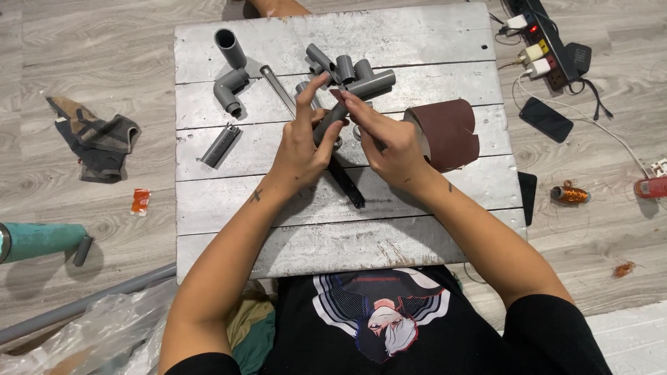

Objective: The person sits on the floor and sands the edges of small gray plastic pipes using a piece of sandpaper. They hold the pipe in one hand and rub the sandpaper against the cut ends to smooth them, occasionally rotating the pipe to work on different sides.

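**Two hands sanding a short grey pipe over a worn wooden board**

Head view, looking straight down. At the centre of the frame, the left hand [300,149] grips a short grey plastic pipe [331,118], fingers wrapped round its lower end with the index finger raised. The right hand [392,149] pinches a small scrap of reddish-brown sandpaper [340,95] against the pipe's upper end. Judging by this, the step in hand is rubbing down the pipe end; the next move seems to call for turning the pipe in the left hand so the paper reaches all round it.

Just above the hands lies a cluster of grey pipe fittings [347,69]. At upper left of the board sit a grey elbow joint with a pipe stub [231,76] and, lower, a small ribbed metal cylinder [220,144]. A curled roll of brown sandpaper [445,132] rests just right of the right hand. A dark flat bar [346,182] lies beneath the wrists.

The surface is a whitewashed plank board [333,236], scuffed and stained, set on a pale wood-grain floor [611,236]. At upper right are a power strip [545,42] with chargers and a dark phone [546,119]; at left, a crumpled cloth [94,139] and a teal tube [38,239].
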